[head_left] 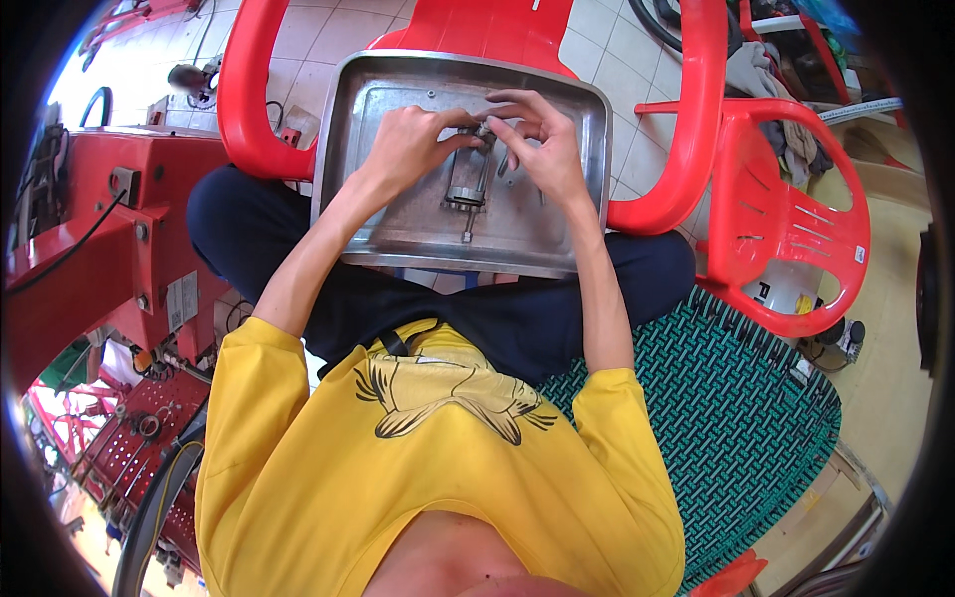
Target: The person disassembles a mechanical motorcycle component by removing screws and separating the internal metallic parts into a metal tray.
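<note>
On the lap, a metal tray rests across the person's dark trousers, its far end reaching onto a red chair. In the tray's middle stands a small metal cylinder part with a thin shaft pointing near. The left hand and right hand meet at its far end, fingers pinched narrowly on it. A second red chair stands right.

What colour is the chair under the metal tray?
Red: the chair under the tray shows best in the head view.
</note>
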`<state>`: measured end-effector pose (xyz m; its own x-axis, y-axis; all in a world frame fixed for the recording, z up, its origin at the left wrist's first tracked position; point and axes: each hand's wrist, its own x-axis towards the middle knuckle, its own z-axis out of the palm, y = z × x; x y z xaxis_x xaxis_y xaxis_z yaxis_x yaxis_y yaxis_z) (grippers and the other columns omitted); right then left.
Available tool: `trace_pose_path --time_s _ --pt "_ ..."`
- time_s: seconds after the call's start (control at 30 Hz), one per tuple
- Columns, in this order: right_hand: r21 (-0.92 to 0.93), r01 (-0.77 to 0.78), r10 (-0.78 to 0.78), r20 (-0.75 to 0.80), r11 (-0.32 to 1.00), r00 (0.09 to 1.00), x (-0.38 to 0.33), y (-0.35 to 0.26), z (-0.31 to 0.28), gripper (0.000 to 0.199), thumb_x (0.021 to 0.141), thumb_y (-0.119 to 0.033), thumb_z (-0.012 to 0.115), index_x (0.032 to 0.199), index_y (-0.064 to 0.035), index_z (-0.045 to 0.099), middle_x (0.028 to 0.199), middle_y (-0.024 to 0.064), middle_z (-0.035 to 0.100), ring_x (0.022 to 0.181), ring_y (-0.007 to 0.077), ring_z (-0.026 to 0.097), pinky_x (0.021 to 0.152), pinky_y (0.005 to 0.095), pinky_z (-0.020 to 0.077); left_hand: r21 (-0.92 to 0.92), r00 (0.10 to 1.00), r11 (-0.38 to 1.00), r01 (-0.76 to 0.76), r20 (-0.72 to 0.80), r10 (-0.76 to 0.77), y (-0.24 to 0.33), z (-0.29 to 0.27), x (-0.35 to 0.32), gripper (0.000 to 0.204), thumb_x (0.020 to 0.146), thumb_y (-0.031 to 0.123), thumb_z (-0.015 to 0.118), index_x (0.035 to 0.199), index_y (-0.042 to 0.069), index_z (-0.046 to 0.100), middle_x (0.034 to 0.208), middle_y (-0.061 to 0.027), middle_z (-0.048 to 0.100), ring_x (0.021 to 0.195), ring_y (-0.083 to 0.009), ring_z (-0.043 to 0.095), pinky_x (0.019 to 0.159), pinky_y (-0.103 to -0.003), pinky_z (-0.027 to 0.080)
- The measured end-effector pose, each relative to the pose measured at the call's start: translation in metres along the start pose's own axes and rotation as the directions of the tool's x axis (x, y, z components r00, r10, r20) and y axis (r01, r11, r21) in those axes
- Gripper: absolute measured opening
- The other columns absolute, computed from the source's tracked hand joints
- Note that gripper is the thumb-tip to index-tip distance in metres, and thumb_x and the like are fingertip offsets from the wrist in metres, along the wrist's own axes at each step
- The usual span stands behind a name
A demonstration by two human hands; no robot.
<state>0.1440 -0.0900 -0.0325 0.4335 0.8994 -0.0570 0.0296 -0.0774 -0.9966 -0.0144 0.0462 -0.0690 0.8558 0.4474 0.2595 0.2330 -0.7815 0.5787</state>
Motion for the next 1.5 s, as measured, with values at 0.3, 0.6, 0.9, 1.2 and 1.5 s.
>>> trace_pose_path --time_s 0.3,0.6,0.9,1.2,1.5 --pt "-0.139 0.096 -0.102 -0.038 0.986 0.994 0.000 0.003 -0.002 0.026 0.092 -0.007 0.076 0.117 -0.0034 0.069 0.096 0.0044 0.076 0.057 0.0018 0.052 0.050 0.0212 0.0449 -0.022 1.000 1.000 0.020 0.015 -0.020 0.000 -0.001 -0.001 0.025 0.086 0.037 0.080 0.099 0.016 0.080 0.077 -0.0096 0.075 0.065 -0.0291 0.072 0.063 -0.038 0.057" --pt "-0.156 0.042 -0.037 0.034 0.987 0.999 0.002 0.005 -0.002 0.029 0.090 -0.010 0.079 0.116 -0.0042 0.070 0.097 0.0032 0.077 0.058 0.0017 0.053 0.051 0.0217 0.0439 0.010 0.995 0.998 0.056 0.078 -0.057 0.001 -0.003 -0.001 0.022 0.088 0.037 0.077 0.098 0.018 0.079 0.078 -0.0104 0.075 0.070 -0.0320 0.073 0.066 -0.039 0.057" --pt "-0.104 0.057 -0.058 -0.012 0.993 0.998 -0.001 -0.001 -0.001 0.027 0.088 -0.011 0.081 0.112 -0.0032 0.071 0.098 0.0026 0.077 0.055 0.0025 0.052 0.053 0.0213 0.0435 -0.008 0.997 0.999 0.044 0.060 -0.044 0.002 -0.004 0.000 0.024 0.087 0.035 0.079 0.101 0.015 0.078 0.083 -0.0089 0.077 0.069 -0.0297 0.073 0.066 -0.038 0.057" --pt "-0.294 0.185 -0.197 -0.011 0.938 0.980 0.001 0.011 0.000 0.027 0.089 -0.009 0.079 0.115 -0.0049 0.072 0.102 0.0044 0.077 0.055 0.0035 0.053 0.052 0.0219 0.0438 -0.030 0.993 0.997 0.066 0.099 -0.063 -0.001 -0.004 0.001 0.025 0.087 0.032 0.079 0.105 0.014 0.078 0.089 -0.0072 0.078 0.074 -0.0287 0.075 0.069 -0.038 0.058" --pt "-0.172 0.076 -0.071 0.036 0.982 0.997 0.003 0.007 -0.001 0.033 0.083 -0.010 0.084 0.113 -0.0035 0.072 0.103 0.0054 0.077 0.056 0.0034 0.051 0.055 0.0215 0.0424 -0.036 0.991 0.996 0.085 0.107 -0.080 0.002 -0.008 0.002 0.024 0.085 0.027 0.081 0.105 0.012 0.080 0.088 -0.0106 0.078 0.070 -0.0263 0.075 0.068 -0.036 0.058"
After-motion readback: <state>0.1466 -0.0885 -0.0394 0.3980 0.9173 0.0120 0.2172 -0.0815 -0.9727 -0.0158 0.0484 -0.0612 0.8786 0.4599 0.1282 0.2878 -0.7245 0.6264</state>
